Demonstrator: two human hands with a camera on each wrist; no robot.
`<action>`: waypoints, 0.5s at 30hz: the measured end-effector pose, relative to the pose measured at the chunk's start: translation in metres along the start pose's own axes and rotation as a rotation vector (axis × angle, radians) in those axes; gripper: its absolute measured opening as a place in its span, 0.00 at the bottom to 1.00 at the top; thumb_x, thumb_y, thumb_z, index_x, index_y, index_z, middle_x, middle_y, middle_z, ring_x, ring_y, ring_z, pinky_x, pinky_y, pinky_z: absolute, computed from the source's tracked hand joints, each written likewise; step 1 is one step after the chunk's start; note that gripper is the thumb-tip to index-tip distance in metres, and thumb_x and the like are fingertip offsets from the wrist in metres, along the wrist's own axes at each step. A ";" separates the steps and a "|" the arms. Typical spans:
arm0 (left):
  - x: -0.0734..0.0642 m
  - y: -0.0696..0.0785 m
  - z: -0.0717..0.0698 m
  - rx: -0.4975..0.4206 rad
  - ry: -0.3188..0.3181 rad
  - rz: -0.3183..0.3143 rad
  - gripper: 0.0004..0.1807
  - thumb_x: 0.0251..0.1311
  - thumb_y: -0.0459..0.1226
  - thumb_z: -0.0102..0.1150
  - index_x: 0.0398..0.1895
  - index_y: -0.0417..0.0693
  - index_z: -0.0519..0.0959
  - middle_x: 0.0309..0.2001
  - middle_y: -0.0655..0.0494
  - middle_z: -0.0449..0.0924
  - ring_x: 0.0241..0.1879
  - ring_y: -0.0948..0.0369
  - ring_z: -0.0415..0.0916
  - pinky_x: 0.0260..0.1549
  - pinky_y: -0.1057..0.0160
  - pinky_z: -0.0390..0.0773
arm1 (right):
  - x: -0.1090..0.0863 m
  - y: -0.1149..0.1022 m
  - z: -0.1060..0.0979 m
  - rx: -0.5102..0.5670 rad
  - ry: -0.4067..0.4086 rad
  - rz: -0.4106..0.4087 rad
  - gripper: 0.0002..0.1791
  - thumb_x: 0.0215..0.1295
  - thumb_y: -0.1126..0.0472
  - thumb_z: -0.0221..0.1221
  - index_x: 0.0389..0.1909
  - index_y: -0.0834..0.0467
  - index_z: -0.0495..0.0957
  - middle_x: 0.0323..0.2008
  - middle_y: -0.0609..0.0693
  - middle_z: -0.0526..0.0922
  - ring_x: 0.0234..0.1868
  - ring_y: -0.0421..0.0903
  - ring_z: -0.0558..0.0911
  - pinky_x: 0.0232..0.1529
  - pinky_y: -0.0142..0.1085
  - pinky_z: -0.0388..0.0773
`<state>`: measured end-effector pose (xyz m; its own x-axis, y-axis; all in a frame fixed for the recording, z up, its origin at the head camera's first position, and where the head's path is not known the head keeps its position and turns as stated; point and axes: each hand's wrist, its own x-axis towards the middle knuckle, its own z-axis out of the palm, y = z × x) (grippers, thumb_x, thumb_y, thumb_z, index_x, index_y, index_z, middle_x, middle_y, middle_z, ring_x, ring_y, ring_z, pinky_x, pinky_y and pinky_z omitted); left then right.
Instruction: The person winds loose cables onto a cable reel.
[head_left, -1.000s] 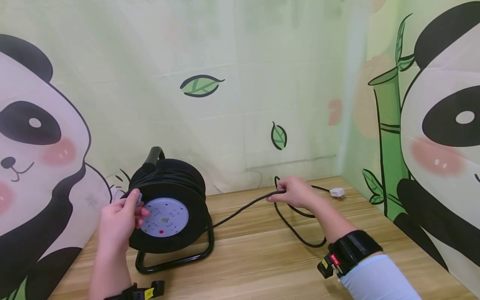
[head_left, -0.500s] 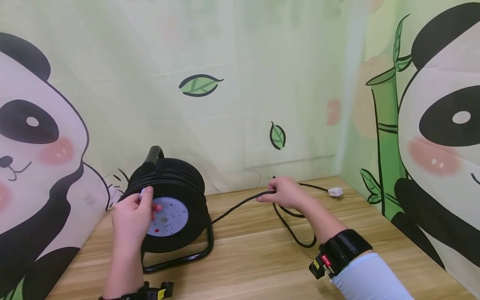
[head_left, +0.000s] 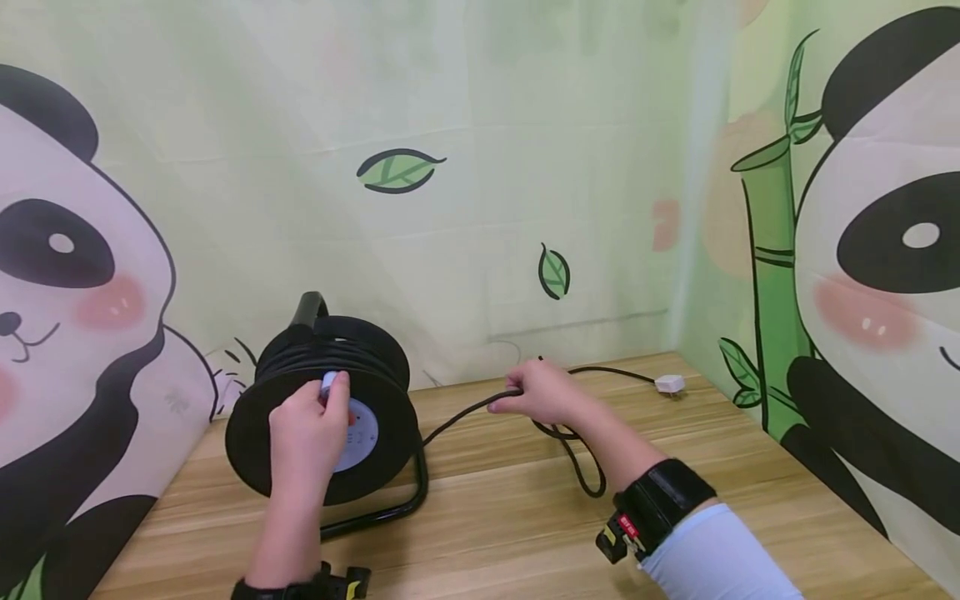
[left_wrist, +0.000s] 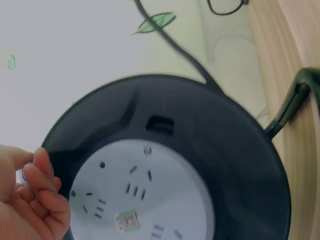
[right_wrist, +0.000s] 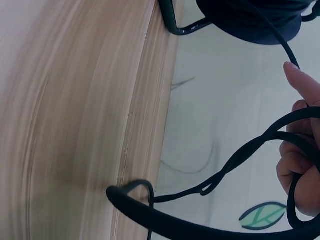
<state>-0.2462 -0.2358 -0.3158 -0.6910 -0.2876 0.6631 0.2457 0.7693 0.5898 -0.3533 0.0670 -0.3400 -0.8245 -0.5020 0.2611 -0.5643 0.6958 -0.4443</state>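
A black cable reel point(head_left: 247, 446) stands upright on its tubular frame, with a pale socket panel point(head_left: 366, 439) at its centre. At the upper part of the reel's face, my left hand point(head_left: 306, 433) grips a small pale-blue knob point(head_left: 327, 381) between thumb and fingers. In the left wrist view those curled fingers point(left_wrist: 42, 182) mostly hide the knob. To the right of the reel, my right hand point(head_left: 543, 393) pinches the black cable point(head_left: 461, 414), which runs from there to the drum. Loops of cable point(right_wrist: 235, 162) hang beside and below the right hand.
A white plug point(head_left: 670, 384) at the cable's end lies near the back right of the wooden table point(head_left: 487, 533). Panda-printed cloth point(head_left: 465, 208) hangs close behind the table. A handle point(head_left: 309, 310) rises over the reel, and its frame foot point(head_left: 375, 521) juts forward.
My left hand has moved right with the knob across the top of the reel's face. The right hand has come left, closer to the reel, with the cable, and the loose loop has narrowed.
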 end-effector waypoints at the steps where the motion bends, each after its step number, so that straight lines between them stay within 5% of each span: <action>1: 0.000 0.001 0.002 -0.004 -0.004 0.002 0.28 0.69 0.54 0.47 0.15 0.46 0.71 0.15 0.54 0.73 0.19 0.56 0.70 0.16 0.59 0.71 | 0.001 -0.003 0.001 -0.006 -0.003 -0.004 0.27 0.56 0.40 0.65 0.16 0.51 0.62 0.13 0.40 0.59 0.15 0.38 0.60 0.19 0.33 0.59; 8: -0.003 0.006 0.014 -0.042 -0.060 0.037 0.27 0.69 0.52 0.48 0.13 0.47 0.70 0.12 0.57 0.71 0.16 0.58 0.67 0.13 0.58 0.66 | 0.005 -0.019 0.008 -0.036 -0.029 -0.037 0.24 0.58 0.43 0.65 0.17 0.51 0.64 0.13 0.40 0.61 0.16 0.37 0.62 0.20 0.33 0.61; 15: -0.009 0.010 0.024 -0.072 -0.172 0.007 0.26 0.70 0.51 0.47 0.15 0.47 0.72 0.13 0.60 0.75 0.16 0.58 0.69 0.15 0.58 0.67 | 0.011 -0.031 0.018 -0.057 -0.052 -0.080 0.20 0.59 0.47 0.65 0.19 0.51 0.68 0.16 0.40 0.65 0.19 0.38 0.66 0.22 0.32 0.63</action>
<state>-0.2543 -0.2115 -0.3265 -0.7933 -0.1758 0.5829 0.2949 0.7266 0.6205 -0.3437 0.0308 -0.3392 -0.7743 -0.5822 0.2481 -0.6309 0.6797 -0.3740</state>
